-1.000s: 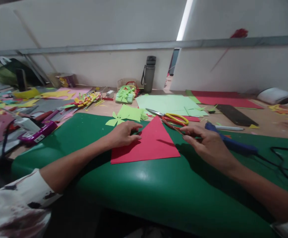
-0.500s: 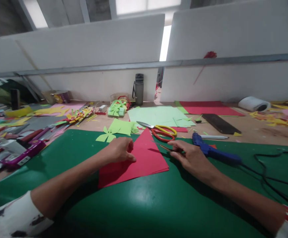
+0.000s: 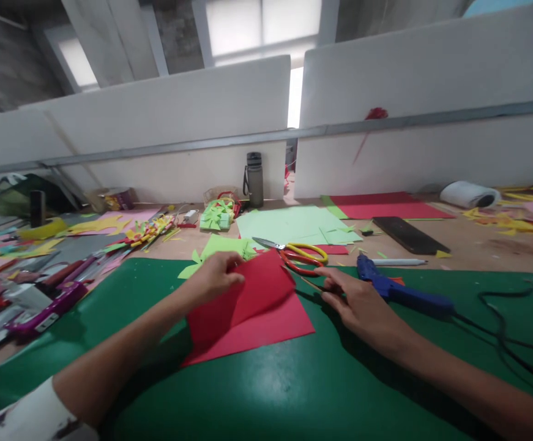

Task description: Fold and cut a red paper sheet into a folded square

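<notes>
A folded red paper [image 3: 252, 315] lies on the green mat [image 3: 266, 386]. My left hand [image 3: 215, 278] pinches its top layer near the far corner and lifts it, so that flap curls up. My right hand [image 3: 355, 300] rests on the mat just right of the paper, fingers stretched toward a thin stick [image 3: 312, 285] beside the paper's edge; whether it grips the stick is unclear. Yellow and red scissors [image 3: 298, 254] lie just beyond the paper.
A blue glue gun [image 3: 401, 291] with a black cord [image 3: 509, 327] lies right of my right hand. Light green sheets [image 3: 289, 223], green cut shapes [image 3: 218, 245], a grey bottle [image 3: 254, 179], a black strip [image 3: 408, 236], a white roll [image 3: 468, 194] and coloured scraps at left crowd the table.
My left hand has gone from pressing the red paper flat to pinching and lifting its top layer. My right hand stays beside it. The view has tilted upward.
</notes>
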{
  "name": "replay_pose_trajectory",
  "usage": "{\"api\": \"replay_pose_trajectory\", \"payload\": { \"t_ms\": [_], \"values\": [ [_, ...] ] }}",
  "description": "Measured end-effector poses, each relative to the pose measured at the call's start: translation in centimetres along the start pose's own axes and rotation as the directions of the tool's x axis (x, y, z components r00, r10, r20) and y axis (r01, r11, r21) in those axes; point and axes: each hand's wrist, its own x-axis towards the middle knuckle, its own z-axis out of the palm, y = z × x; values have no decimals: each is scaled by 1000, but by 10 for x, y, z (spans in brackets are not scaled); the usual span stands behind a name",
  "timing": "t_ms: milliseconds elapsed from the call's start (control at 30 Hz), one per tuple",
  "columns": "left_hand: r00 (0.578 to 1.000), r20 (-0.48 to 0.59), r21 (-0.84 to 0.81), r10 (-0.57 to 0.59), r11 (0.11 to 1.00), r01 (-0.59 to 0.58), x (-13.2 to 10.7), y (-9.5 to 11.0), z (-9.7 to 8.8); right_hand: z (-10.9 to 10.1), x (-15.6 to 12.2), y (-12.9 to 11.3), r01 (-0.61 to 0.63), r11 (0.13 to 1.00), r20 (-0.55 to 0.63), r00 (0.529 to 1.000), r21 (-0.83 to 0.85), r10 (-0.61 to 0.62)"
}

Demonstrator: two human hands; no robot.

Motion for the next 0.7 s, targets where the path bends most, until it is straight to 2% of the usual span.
{"api": "replay_pose_trajectory", "payload": {
  "t_ms": [100, 300, 500, 600, 700],
  "values": [
    [995, -93, -98, -33, 995, 24, 16, -4, -14, -1, 0, 0, 24, 1000, -1, 1000, -8, -24],
    [988, -120, -187, -98, 979, 75, 25, -1, -22, 0, 0, 3, 36, 997, 9, 999, -67, -36],
    [965, -211, -117, -159, 984, 137, 23, -7, -29, 5, 2, 7, 92, 977, 21, 996, -192, -90],
    [948, -253, -56, -193, 981, 185, 33, -18, -35, 5, 3, 4, 83, 962, 65, 996, -259, -68],
    [925, -328, 36, -190, 976, 213, 46, -30, -42, 6, 4, 2, 91, 907, 77, 995, -410, -65]
  ]
}}
